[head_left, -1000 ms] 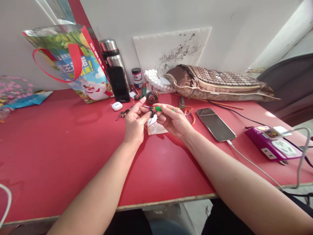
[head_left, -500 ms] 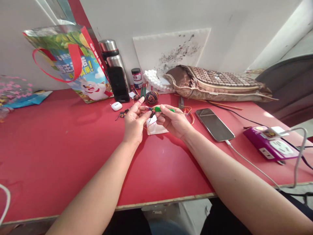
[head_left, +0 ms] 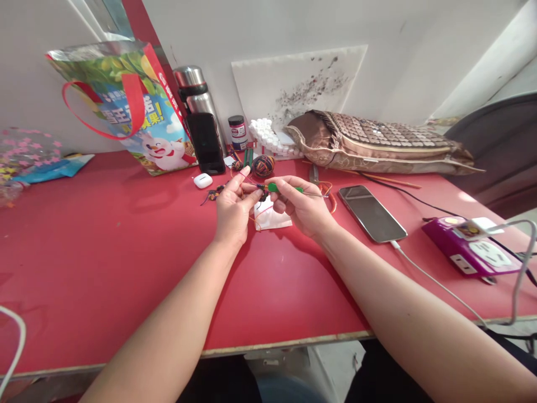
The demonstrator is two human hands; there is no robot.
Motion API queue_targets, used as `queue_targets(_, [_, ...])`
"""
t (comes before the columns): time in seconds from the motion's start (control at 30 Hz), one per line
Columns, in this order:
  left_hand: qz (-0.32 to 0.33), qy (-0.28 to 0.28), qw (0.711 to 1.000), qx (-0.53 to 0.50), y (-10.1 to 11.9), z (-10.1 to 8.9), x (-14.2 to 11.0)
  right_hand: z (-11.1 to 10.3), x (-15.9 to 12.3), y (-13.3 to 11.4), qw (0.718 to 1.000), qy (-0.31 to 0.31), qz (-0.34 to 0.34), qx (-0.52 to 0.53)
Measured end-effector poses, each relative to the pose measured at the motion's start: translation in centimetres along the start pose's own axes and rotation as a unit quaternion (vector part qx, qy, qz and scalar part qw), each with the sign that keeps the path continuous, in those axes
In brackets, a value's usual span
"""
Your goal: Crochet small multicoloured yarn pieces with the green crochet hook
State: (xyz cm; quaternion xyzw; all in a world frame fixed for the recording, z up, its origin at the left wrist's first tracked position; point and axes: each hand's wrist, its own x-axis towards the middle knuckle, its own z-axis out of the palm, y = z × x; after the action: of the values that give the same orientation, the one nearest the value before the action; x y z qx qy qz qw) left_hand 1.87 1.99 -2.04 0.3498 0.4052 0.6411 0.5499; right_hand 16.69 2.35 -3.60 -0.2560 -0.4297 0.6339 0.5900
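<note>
Above the near middle of the red table [head_left: 126, 268], the left hand [head_left: 232, 208] pinches thin coloured thread [head_left: 247, 180], fingers curled; the right hand [head_left: 302, 208] stays closed on a green-handled hook [head_left: 282, 188], barely shifted over the last second, so the work continues unchanged. Beyond lie a yarn ball [head_left: 263, 165], a smartphone [head_left: 371, 205] and a printed bag [head_left: 134, 106].
</note>
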Motion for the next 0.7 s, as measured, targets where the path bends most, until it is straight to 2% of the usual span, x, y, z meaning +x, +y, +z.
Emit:
queue_targets(0.3, [-0.022, 0.003, 0.999, -0.025, 0.0, 0.4, -0.5, 1.7, -0.9, 1.5, 0.985, 0.069, -0.096, -0.124])
queue_targets(0.4, [-0.045, 0.002, 0.998, -0.05, 0.0, 0.3, -0.3, 2.1, -1.0, 1.7, 0.986, 0.082, -0.108, -0.099])
queue_targets(0.53, [-0.083, -0.008, 0.994, -0.071, 0.3, 0.1, 0.1, 2.2, -1.0, 1.4, 0.996, 0.059, -0.071, -0.005])
queue_targets(0.7, [-0.066, -0.026, 0.995, -0.067, 0.7, -0.3, 0.4, 1.9, -1.0, 0.8, 0.997, 0.045, -0.053, 0.018])
